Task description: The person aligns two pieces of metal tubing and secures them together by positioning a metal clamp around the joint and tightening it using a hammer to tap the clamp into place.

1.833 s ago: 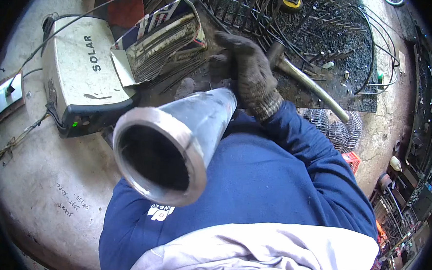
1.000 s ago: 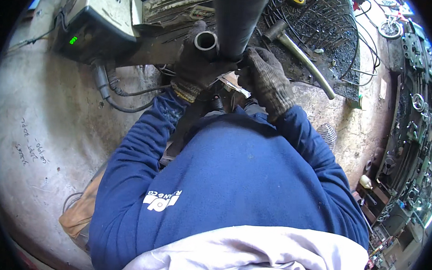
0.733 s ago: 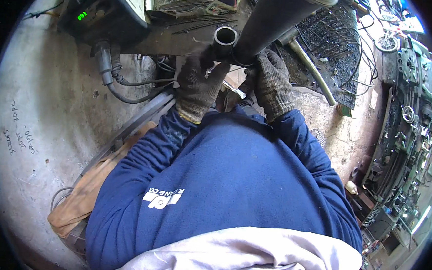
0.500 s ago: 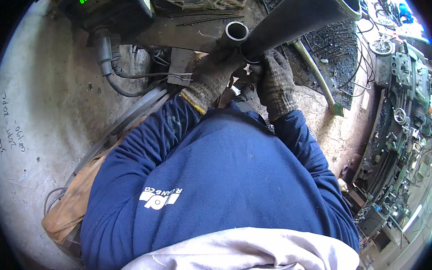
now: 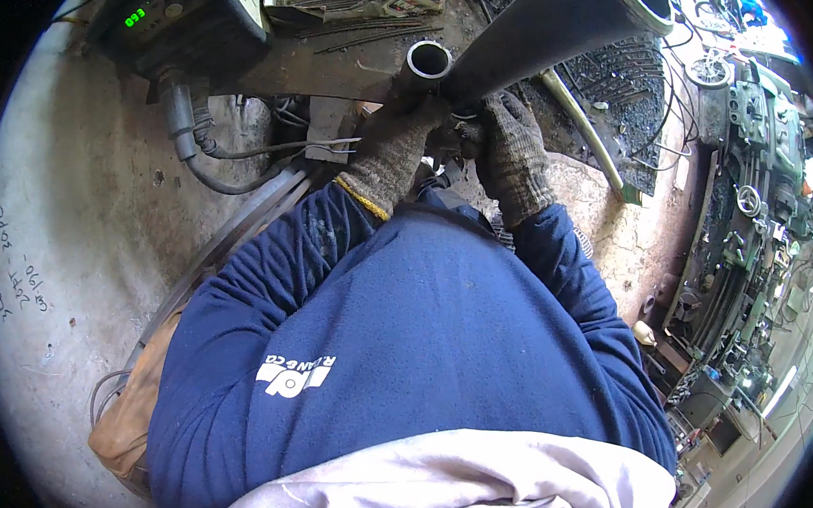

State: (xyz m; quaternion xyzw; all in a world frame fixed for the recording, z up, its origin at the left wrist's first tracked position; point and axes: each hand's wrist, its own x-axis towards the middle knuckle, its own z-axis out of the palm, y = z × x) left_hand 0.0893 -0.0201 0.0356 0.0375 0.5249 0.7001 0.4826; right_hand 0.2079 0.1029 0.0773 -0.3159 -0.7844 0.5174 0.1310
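My left hand (image 5: 389, 152), in a grey knitted glove with a yellow cuff edge, is closed around the lower part of a short metal pipe (image 5: 414, 81). The pipe's round open end points up. Right beside it leans a much wider dark metal tube (image 5: 537, 45), slanting toward the upper right with its open mouth at the top. My right hand (image 5: 515, 154), gloved alike, is closed by the tube's lower end. Its fingers curl inward, and what lies between them is hidden. Dark shapes fill the shadowed gap between both hands.
A machine with a green display (image 5: 175, 21) stands at upper left, a thick cable (image 5: 187, 141) plugged into it. Thin rods (image 5: 367, 36) lie on the bench. A pale bar (image 5: 587, 135) slants right of the tube, beside a black, littered grate (image 5: 618, 81). A lathe-like machine (image 5: 738, 235) stands far right.
The whole view has shifted slightly, with the bench things sitting a little further left. Both hands keep about the same hold beside the pipe and tube.
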